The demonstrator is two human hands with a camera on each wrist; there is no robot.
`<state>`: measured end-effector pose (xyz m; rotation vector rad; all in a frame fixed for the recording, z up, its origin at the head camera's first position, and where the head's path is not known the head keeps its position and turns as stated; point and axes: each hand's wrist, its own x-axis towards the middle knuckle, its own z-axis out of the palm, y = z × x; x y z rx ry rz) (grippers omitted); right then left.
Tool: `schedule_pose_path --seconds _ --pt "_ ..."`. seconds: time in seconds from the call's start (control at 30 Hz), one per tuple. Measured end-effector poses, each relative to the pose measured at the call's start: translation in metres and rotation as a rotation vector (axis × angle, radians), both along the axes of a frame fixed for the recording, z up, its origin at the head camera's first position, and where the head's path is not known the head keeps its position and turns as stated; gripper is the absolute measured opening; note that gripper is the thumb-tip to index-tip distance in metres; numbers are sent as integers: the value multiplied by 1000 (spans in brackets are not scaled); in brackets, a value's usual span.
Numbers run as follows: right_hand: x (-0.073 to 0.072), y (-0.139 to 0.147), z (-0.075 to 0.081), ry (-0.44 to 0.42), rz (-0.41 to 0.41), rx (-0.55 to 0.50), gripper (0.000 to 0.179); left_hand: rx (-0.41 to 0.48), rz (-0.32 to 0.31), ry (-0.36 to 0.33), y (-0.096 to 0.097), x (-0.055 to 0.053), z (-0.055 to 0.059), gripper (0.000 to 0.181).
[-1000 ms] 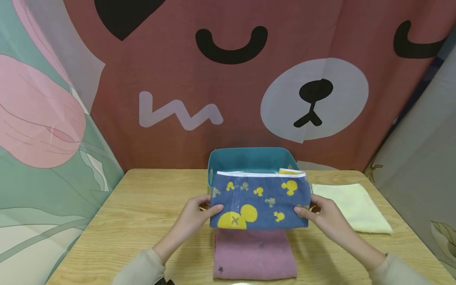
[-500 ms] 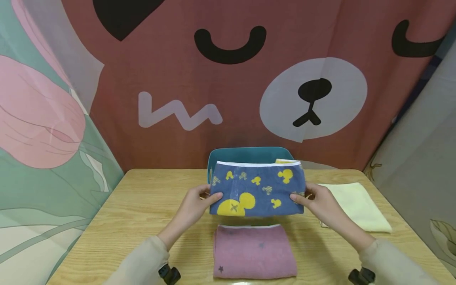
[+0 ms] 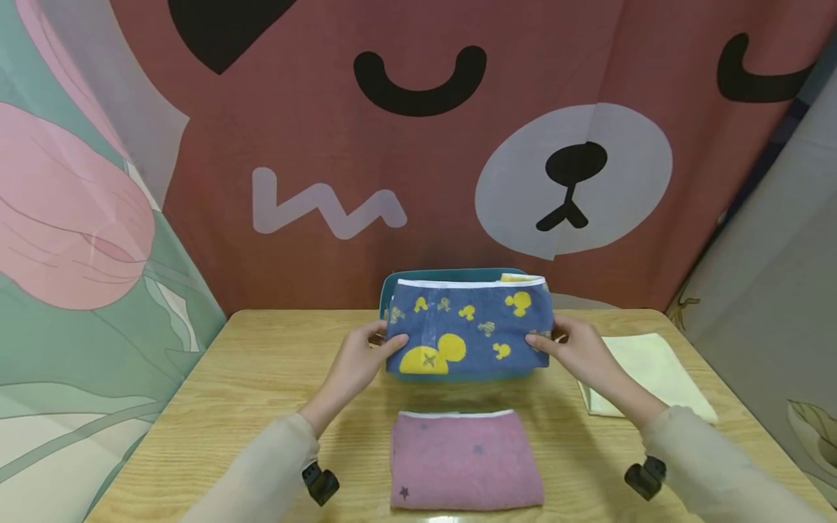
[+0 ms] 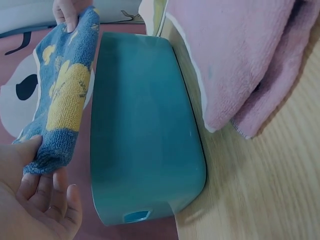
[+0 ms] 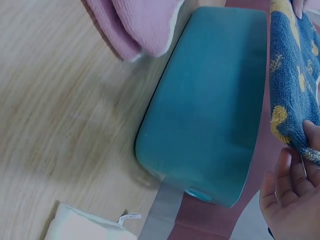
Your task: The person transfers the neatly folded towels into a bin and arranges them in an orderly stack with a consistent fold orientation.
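Note:
A folded blue towel (image 3: 477,327) with yellow mouse-head shapes and a white edge hangs in the air between both hands. My left hand (image 3: 360,356) pinches its left end, thumb on the near face. On the opposite end, my right hand (image 3: 578,349) grips the same way. Behind and below the towel stands a teal basket (image 3: 451,275), mostly hidden in the head view. Both wrist views show the outer wall of the basket (image 4: 145,125), with the towel (image 5: 295,75) held above its rim. The basket's inside cannot be seen.
Nearer the person, a folded pink towel (image 3: 467,461) with small dark stars lies on the wooden table (image 3: 261,378). A folded pale yellow towel (image 3: 654,370) lies at the right, partly behind the right forearm. A printed curtain (image 3: 314,131) hangs behind the table.
Both hands have carried the blue towel forward and up toward the basket, away from above the pink towel. More of the pink towel now shows.

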<state>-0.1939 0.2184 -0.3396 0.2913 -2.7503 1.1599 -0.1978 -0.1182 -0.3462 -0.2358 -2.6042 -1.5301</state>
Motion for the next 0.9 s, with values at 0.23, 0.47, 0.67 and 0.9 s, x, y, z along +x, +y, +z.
schedule_pose_path --seconds 0.23,0.47,0.67,0.9 --pt "-16 -1 5 14 2 -16 31 -6 4 19 2 -11 3 24" --pt "-31 -2 6 8 11 -41 27 -2 16 40 1 -22 7 29" --pt "-42 -4 6 -26 23 -56 24 5 15 68 1 -31 5 23" --pt "-55 -8 8 -25 33 -25 31 -2 25 68 4 -44 4 36"
